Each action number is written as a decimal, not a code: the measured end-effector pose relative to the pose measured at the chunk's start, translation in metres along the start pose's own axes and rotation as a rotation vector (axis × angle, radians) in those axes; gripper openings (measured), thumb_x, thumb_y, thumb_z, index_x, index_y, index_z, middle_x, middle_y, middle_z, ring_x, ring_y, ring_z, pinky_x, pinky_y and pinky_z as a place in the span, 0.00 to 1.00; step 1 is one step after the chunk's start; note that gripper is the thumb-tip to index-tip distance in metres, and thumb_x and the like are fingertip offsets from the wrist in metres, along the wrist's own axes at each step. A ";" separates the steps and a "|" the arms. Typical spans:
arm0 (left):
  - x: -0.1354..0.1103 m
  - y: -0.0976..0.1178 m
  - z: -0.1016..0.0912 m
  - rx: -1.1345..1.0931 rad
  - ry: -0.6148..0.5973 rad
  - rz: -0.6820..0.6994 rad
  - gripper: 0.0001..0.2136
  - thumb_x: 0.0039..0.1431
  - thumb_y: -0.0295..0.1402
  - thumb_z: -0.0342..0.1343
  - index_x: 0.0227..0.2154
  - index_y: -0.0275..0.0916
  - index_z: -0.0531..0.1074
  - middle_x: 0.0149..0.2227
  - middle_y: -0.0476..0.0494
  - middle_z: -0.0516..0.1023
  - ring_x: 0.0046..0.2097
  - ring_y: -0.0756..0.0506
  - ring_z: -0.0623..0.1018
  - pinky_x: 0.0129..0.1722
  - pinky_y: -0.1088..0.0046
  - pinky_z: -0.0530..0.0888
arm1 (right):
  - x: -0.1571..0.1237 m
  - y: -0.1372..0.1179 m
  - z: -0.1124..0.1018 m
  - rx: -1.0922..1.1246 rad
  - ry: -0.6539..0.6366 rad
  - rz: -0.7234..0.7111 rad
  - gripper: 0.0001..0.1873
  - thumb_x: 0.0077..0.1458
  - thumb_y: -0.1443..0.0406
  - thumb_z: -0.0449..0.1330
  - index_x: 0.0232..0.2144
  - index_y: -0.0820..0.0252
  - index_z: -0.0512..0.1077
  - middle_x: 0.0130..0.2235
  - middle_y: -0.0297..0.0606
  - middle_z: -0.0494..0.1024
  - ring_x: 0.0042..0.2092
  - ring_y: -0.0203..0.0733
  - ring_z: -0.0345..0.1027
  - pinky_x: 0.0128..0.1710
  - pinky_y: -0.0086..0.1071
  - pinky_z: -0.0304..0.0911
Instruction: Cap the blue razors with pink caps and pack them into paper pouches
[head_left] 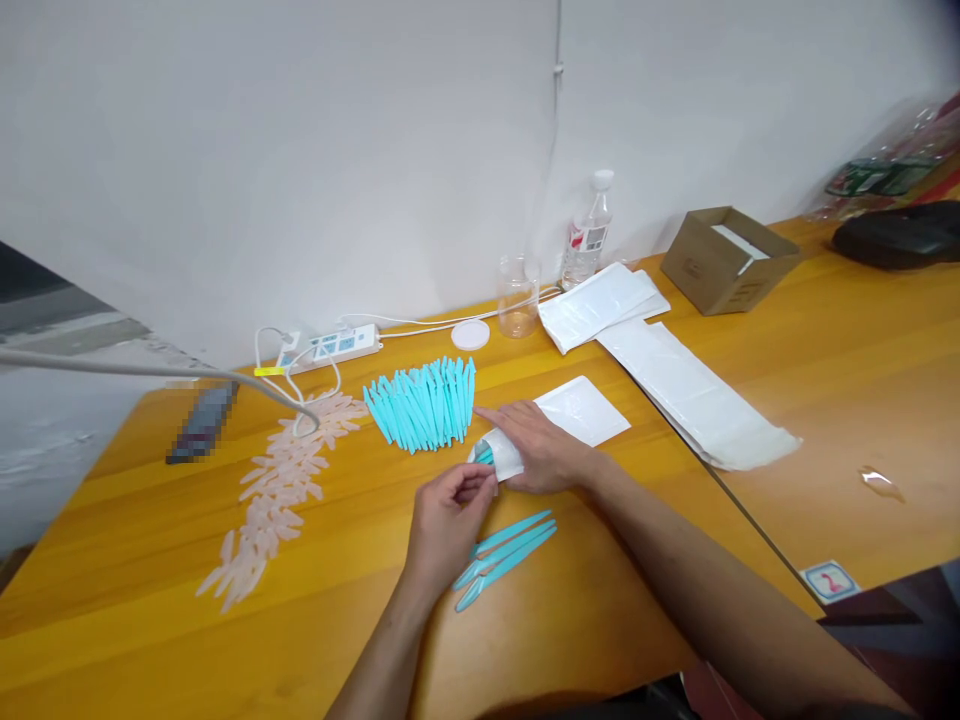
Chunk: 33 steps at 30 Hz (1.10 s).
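Note:
My right hand [538, 447] lies over a small white pouch [504, 455] on the wooden table [135, 600], fingers curled round it, forefinger stretched out. A teal razor-like stick [486, 457] pokes from the pouch's mouth. My left hand [448, 513] pinches the pouch's open end beside that stick. Three loose teal sticks [504, 547] lie just below my hands. A fanned row of several teal sticks [425, 404] sits right above the pouch.
A trail of pale pink caps [279, 480] runs down the left. White pouches lie flat [583, 410], stacked [600, 304] and in long strips [694, 392]. At the back: power strip [330, 346], glass [518, 296], bottle [589, 232], cardboard box [726, 260]. A phone [202, 424] lies left.

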<state>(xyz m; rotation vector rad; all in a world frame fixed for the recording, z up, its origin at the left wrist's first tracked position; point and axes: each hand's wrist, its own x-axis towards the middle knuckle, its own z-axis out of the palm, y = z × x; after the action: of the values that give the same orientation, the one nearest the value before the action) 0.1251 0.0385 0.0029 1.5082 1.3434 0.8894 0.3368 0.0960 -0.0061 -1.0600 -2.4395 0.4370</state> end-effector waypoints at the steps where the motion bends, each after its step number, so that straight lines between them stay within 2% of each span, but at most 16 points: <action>1: -0.004 0.004 -0.001 0.094 -0.029 0.054 0.08 0.59 0.37 0.60 0.35 0.38 0.80 0.32 0.44 0.82 0.33 0.47 0.80 0.36 0.72 0.75 | 0.000 0.000 0.000 0.001 -0.005 0.004 0.48 0.46 0.63 0.66 0.67 0.66 0.52 0.53 0.52 0.71 0.52 0.57 0.62 0.53 0.49 0.56; 4: -0.016 0.012 -0.006 0.410 -0.186 0.164 0.06 0.60 0.36 0.60 0.34 0.43 0.81 0.34 0.47 0.81 0.34 0.47 0.78 0.34 0.73 0.71 | 0.000 0.000 -0.001 0.001 -0.026 0.023 0.50 0.44 0.64 0.66 0.67 0.65 0.52 0.54 0.52 0.71 0.53 0.57 0.62 0.54 0.49 0.55; 7: -0.019 0.015 -0.007 0.608 -0.364 0.194 0.07 0.60 0.34 0.59 0.37 0.49 0.82 0.39 0.49 0.81 0.40 0.45 0.79 0.38 0.71 0.70 | -0.001 0.000 -0.001 -0.001 -0.025 0.035 0.51 0.43 0.66 0.66 0.67 0.63 0.51 0.55 0.51 0.70 0.53 0.58 0.62 0.54 0.49 0.55; 12: -0.016 0.016 -0.009 0.695 -0.412 0.169 0.09 0.63 0.31 0.53 0.32 0.45 0.79 0.35 0.48 0.80 0.40 0.45 0.78 0.39 0.70 0.69 | -0.002 0.000 -0.003 0.006 -0.032 0.062 0.51 0.43 0.65 0.67 0.67 0.63 0.52 0.55 0.52 0.70 0.53 0.58 0.62 0.54 0.49 0.55; 17: -0.016 0.015 -0.009 0.728 -0.383 0.169 0.08 0.63 0.35 0.55 0.42 0.45 0.77 0.41 0.46 0.80 0.43 0.42 0.79 0.41 0.68 0.70 | -0.002 0.000 -0.003 -0.001 -0.035 0.064 0.51 0.43 0.65 0.67 0.67 0.63 0.52 0.55 0.52 0.70 0.53 0.58 0.62 0.54 0.49 0.55; 20: -0.014 0.016 -0.004 0.751 -0.401 0.176 0.07 0.62 0.34 0.55 0.37 0.45 0.78 0.40 0.46 0.80 0.43 0.42 0.78 0.40 0.68 0.70 | -0.002 0.000 -0.003 -0.011 -0.041 0.072 0.51 0.42 0.66 0.67 0.67 0.64 0.53 0.53 0.51 0.70 0.52 0.58 0.62 0.53 0.48 0.56; 22: -0.015 0.016 -0.008 0.723 -0.390 0.180 0.07 0.62 0.32 0.54 0.32 0.43 0.77 0.37 0.45 0.79 0.41 0.43 0.78 0.39 0.68 0.70 | -0.002 0.000 -0.003 -0.012 -0.044 0.075 0.51 0.42 0.65 0.67 0.67 0.64 0.52 0.53 0.51 0.70 0.53 0.58 0.61 0.54 0.48 0.56; 25: -0.019 0.013 -0.032 0.511 -0.293 0.138 0.05 0.63 0.34 0.55 0.35 0.42 0.76 0.35 0.46 0.78 0.37 0.45 0.77 0.38 0.69 0.71 | -0.002 0.001 -0.003 -0.007 -0.038 0.072 0.51 0.43 0.64 0.67 0.67 0.65 0.52 0.54 0.52 0.70 0.53 0.58 0.61 0.55 0.48 0.55; 27: -0.020 0.010 -0.052 0.229 -0.103 0.062 0.09 0.62 0.38 0.56 0.43 0.43 0.74 0.35 0.48 0.77 0.34 0.47 0.77 0.36 0.71 0.73 | -0.002 0.001 -0.003 -0.006 -0.037 0.066 0.51 0.43 0.64 0.67 0.67 0.65 0.52 0.54 0.52 0.70 0.53 0.57 0.61 0.55 0.48 0.55; 29: -0.018 0.007 -0.064 -0.051 0.151 -0.020 0.15 0.60 0.41 0.60 0.48 0.43 0.71 0.36 0.50 0.76 0.32 0.49 0.78 0.35 0.71 0.76 | -0.002 0.000 -0.003 -0.009 -0.041 0.067 0.51 0.43 0.64 0.67 0.67 0.65 0.52 0.54 0.52 0.70 0.53 0.57 0.62 0.54 0.48 0.55; 31: -0.011 0.005 -0.060 -0.231 0.334 -0.068 0.17 0.56 0.42 0.64 0.45 0.40 0.71 0.37 0.49 0.78 0.32 0.50 0.80 0.37 0.71 0.78 | -0.002 0.000 -0.003 -0.015 -0.042 0.076 0.50 0.43 0.64 0.66 0.67 0.65 0.53 0.54 0.52 0.70 0.53 0.57 0.61 0.54 0.48 0.55; 33: -0.002 0.003 -0.039 -0.313 0.392 -0.086 0.17 0.52 0.41 0.67 0.39 0.37 0.72 0.35 0.47 0.80 0.33 0.49 0.81 0.39 0.71 0.78 | -0.002 0.000 -0.003 -0.019 -0.038 0.080 0.50 0.43 0.64 0.66 0.67 0.65 0.52 0.54 0.52 0.70 0.53 0.58 0.61 0.54 0.48 0.56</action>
<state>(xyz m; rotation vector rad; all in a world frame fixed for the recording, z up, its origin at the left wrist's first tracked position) 0.0897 0.0428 0.0191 1.0625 1.4491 1.3204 0.3393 0.0945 -0.0042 -1.1709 -2.4448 0.4647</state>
